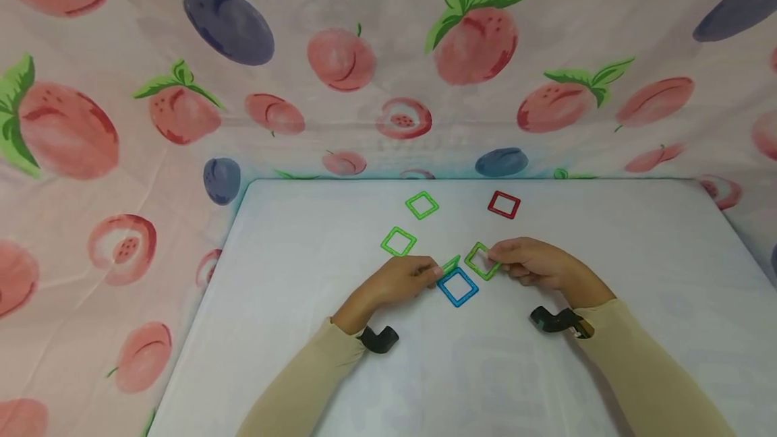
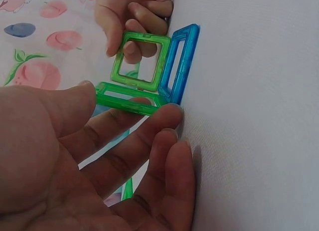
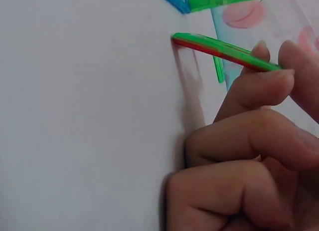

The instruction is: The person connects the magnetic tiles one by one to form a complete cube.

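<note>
Flat on the white table lies a blue square magnetic tile (image 1: 442,283), an open frame. My left hand (image 1: 405,282) pinches a green square tile (image 2: 134,109) between thumb and fingers; it stands up along the blue tile's upper left edge. To the right, my right hand (image 1: 537,263) pinches another green square tile (image 3: 224,49) by its outer corner, with the thumb and index finger. In the right wrist view this second tile is tilted and seen edge-on, apart from the blue one. The right hand's other fingers are curled near the table surface.
Two more green square tiles, one farther back (image 1: 413,212) and one nearer (image 1: 388,236), lie left of centre. A red square tile (image 1: 512,212) lies at the back right. Behind the white table (image 1: 291,235) hangs a fruit-printed cloth (image 1: 376,12).
</note>
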The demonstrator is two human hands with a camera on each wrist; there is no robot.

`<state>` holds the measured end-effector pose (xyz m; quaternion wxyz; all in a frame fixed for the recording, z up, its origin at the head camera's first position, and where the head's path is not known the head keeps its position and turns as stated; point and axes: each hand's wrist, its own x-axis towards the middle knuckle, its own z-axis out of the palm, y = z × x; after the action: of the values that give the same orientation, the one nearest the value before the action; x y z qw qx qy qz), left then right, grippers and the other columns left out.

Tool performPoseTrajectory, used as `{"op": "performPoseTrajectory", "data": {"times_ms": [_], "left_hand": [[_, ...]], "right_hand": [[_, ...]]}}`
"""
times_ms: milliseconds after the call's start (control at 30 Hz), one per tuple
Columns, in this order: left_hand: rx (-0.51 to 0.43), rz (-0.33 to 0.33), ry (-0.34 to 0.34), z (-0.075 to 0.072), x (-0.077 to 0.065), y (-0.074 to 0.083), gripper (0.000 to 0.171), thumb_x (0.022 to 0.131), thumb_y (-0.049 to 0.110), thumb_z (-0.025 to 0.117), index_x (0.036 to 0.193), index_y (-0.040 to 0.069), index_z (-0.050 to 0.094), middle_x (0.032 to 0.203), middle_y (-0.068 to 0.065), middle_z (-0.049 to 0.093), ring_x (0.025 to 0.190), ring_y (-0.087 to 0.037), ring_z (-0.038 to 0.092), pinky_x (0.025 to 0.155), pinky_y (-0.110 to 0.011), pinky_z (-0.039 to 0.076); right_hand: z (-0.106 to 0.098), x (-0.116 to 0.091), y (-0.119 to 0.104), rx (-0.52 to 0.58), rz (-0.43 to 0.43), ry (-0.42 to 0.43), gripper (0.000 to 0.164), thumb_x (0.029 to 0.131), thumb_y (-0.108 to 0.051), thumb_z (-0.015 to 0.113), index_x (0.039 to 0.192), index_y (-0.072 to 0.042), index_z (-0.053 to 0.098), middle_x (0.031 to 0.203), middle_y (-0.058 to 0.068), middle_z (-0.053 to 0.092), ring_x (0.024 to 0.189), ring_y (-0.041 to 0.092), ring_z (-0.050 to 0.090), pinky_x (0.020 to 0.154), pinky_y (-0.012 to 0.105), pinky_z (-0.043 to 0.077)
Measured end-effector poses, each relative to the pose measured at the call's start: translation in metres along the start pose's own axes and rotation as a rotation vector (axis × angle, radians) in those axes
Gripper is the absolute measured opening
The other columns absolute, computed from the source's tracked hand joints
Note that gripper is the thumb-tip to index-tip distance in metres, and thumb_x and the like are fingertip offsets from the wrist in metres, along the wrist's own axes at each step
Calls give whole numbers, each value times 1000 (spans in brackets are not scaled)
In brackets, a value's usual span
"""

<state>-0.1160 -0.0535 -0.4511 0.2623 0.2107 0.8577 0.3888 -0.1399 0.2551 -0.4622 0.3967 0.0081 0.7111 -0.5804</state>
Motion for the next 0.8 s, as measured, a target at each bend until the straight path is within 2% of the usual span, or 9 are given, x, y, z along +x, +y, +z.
{"op": "performPoseTrajectory", "data": {"times_ms": [367,667,800], "left_hand": [[11,5,-2,0,1,-2,34,108,42,49,106,16,72,84,-2,67,69,-9,55,66,-26,44],[1,21,-6,0,0,-2,35,108,41,49,107,14,71,88,-6,69,70,-10,55,66,-26,44],[7,27,5,1,0,-2,35,108,41,48,106,14,71,84,-2,66,70,-9,55,66,-26,44]], "right_hand": [[13,9,-6,-39,11,-44,26,103,-26,62,104,-1,71,66,-3,47,49,10,34,47,22,27],[16,10,-5,-73,12,-64,34,102,-29,64,113,2,74,68,-5,53,47,8,35,47,20,28],[18,10,-5,-114,2,-54,35,102,-29,65,114,2,74,65,-5,52,46,9,34,46,20,27]]}}
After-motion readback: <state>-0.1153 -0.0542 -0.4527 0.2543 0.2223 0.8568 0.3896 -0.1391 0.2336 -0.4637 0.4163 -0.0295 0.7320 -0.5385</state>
